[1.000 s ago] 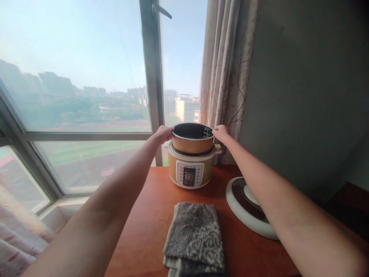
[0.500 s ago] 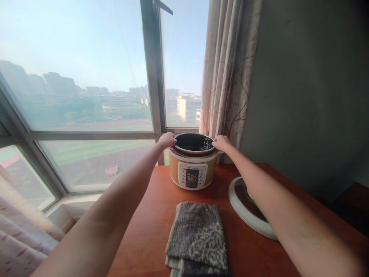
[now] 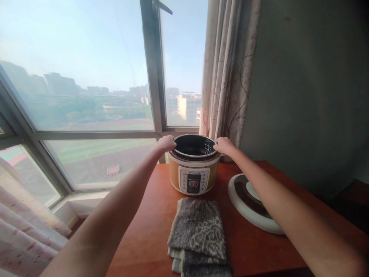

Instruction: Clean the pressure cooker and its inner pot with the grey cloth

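A dark inner pot (image 3: 190, 145) with white level marks inside sits raised in a yellow and white rice cooker (image 3: 175, 175). My left hand (image 3: 166, 143) grips the pot's rim on the left, fingers closed. On the opposite side my right hand (image 3: 224, 146) pinches the same rim. The cooker's front panel with its buttons faces me. In front of it lies a folded grey patterned towel (image 3: 198, 231). The cooker's round lid (image 3: 242, 200), white-edged with a dark middle, rests at the right, partly hidden by my right forearm.
Everything stands on a reddish-brown wooden table (image 3: 141, 231). Behind it are a window frame (image 3: 157, 77) and a long curtain (image 3: 227, 69). A dark wall (image 3: 302, 84) rises at the right. Another curtain (image 3: 25, 238) hangs at the lower left.
The cooker and pot appear slightly nearer, the cooker now lower in view and close to the towel. Both hands keep their hold on the rim. The view has shifted a little.
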A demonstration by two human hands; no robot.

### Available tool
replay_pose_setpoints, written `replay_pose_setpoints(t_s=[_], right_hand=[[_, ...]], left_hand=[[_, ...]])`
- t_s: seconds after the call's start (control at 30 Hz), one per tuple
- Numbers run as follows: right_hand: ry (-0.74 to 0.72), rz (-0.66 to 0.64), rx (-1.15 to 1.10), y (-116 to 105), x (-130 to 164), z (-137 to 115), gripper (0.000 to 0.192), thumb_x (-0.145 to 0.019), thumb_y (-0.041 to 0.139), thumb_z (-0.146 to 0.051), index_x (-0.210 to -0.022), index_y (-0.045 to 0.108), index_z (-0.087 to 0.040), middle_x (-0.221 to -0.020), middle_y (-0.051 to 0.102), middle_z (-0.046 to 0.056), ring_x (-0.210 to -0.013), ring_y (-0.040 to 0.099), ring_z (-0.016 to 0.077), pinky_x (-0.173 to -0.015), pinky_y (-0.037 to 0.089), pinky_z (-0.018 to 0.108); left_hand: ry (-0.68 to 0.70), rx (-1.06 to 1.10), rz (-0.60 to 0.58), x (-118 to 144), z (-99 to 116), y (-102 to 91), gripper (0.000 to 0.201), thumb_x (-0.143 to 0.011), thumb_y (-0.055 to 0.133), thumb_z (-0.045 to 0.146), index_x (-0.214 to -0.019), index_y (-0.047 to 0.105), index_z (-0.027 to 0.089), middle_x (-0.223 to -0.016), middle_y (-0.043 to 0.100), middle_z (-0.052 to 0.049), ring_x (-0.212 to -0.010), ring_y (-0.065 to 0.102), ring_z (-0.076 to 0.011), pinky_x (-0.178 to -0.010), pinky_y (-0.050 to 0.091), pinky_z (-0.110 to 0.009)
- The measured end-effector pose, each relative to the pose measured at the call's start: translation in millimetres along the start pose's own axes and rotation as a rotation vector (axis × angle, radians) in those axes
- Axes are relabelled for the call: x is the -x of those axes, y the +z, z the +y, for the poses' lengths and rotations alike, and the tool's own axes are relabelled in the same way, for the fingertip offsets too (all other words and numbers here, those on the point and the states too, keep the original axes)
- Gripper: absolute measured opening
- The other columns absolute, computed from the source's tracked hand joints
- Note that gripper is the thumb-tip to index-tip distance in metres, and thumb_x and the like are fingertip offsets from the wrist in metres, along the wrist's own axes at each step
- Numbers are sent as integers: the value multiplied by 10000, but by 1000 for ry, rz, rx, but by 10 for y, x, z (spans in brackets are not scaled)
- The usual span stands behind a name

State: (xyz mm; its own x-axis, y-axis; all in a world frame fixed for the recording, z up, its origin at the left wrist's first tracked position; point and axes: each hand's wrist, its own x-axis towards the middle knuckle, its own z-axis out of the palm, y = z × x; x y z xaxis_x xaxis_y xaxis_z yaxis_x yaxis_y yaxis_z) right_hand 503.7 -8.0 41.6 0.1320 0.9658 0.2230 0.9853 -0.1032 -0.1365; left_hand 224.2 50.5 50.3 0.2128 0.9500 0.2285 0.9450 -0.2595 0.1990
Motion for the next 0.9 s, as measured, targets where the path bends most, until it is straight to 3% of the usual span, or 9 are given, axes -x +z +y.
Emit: replay_pose_setpoints(t_s=[0.2,0.47,0.73,0.9], right_hand=[[30,2,-8,-64,248,-16,387,-795,544,-284,-1091,749,-142,-1073,734,177,-1013,684,292,-818,498,314],[53,7,-28,-129,478,-18,350,-808,542,-291,-1041,757,-144,-1028,743,175,-988,685,298,-785,492,320],[26,40,-66,-108,523,29,327,-803,541,-290,-995,762,-145,-985,744,173,-949,682,294,-762,472,312],[-17,79,-138,-39,500,112,270,-829,539,-317,-901,766,-191,-898,756,107,-886,682,245,-719,441,268]], left_hand=[[22,33,35,243,3,-8,335,-735,520,219,-979,749,197,-907,756,-88,-861,691,-244,-739,513,-285],[24,73,49,363,12,12,311,-735,544,213,-961,756,197,-941,759,-86,-884,683,-237,-769,507,-272],[-9,43,48,439,33,-15,320,-739,568,240,-998,752,195,-976,754,-105,-909,679,-251,-785,504,-282],[-13,23,51,444,22,-25,358,-765,556,277,-1062,741,201,-1000,752,-112,-938,677,-269,-817,499,-305]])
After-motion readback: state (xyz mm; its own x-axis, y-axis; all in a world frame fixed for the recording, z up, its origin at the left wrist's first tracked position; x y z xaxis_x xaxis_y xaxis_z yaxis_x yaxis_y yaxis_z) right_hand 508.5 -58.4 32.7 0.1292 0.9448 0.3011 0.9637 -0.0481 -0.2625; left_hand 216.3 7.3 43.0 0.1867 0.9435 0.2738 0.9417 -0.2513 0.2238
